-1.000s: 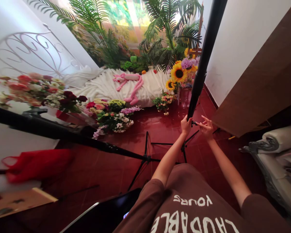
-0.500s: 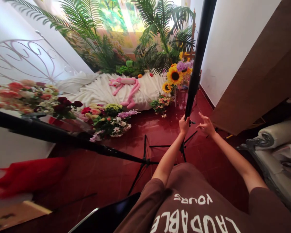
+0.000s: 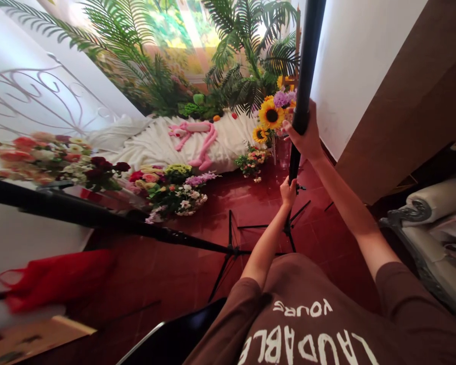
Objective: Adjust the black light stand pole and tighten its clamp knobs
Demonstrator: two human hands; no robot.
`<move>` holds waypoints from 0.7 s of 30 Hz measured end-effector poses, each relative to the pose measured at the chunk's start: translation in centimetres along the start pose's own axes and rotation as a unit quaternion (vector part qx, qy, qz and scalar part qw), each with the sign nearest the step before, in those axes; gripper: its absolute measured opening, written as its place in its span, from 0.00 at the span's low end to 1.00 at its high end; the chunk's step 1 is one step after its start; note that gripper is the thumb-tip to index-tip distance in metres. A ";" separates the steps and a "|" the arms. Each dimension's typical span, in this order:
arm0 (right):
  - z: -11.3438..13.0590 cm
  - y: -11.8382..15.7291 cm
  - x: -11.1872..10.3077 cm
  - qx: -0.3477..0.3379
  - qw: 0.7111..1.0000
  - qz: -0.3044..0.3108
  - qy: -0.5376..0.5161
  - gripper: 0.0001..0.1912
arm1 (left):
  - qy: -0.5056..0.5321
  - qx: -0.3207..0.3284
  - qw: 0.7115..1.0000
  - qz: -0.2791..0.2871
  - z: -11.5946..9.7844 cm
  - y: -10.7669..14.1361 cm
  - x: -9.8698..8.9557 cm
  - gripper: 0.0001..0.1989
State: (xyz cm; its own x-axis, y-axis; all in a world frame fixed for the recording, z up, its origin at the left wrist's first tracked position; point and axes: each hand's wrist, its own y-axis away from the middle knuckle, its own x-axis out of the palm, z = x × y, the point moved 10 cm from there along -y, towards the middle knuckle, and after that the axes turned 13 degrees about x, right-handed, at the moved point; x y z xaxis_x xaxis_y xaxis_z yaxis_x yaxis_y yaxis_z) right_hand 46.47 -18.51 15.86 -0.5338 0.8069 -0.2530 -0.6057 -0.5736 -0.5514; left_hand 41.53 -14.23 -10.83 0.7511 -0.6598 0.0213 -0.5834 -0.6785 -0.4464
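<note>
A black tripod stand (image 3: 294, 165) rises steeply in front of me, its top running out of view. My left hand (image 3: 288, 191) is wrapped round the lower pole, beside a small clamp knob (image 3: 301, 188). Higher up, at a thicker collar of the pole, my right hand (image 3: 310, 137) curls around it, thumb pointing left; some of its fingers are hidden behind the pole. The stand's legs (image 3: 288, 230) are spread on the dark red floor. To the left, a second black stand (image 3: 137, 223) slants across the view.
A white-draped platform (image 3: 137, 144) bears a pink plush toy (image 3: 197, 128). Flowers (image 3: 175, 187), sunflowers (image 3: 270, 114) and palms (image 3: 251, 61) surround it. At right are a brown panel (image 3: 395, 111) and a pale sofa (image 3: 437, 213). A red bag (image 3: 61, 276) lies left.
My right hand, apart from the pole with fingers spread before, has moved up and left and closed around the pole's collar. My left hand keeps its hold. The view has shifted slightly.
</note>
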 end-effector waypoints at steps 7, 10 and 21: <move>-2.8 0.6 0.3 0.008 1.000 -0.022 0.020 0.26 | -0.017 -0.001 1.000 0.006 -1.1 0.2 -0.2 0.22; -5.4 3.1 0.9 0.053 0.998 -0.025 0.031 0.26 | -0.027 -0.007 1.000 -0.011 -1.6 0.3 -0.5 0.23; -14.3 10.7 3.4 0.199 0.975 -0.012 0.094 0.26 | -0.041 -0.008 0.999 0.004 -1.1 0.0 -0.7 0.23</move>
State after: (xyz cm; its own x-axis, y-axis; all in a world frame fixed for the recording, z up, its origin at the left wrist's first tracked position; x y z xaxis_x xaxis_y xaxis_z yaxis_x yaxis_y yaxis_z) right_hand 46.63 -19.86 -2.24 -0.4214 0.8108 -0.4062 -0.8180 -0.5332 -0.2159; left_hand 40.66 -14.08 -9.90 0.7683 -0.6376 -0.0563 -0.5944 -0.6780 -0.4324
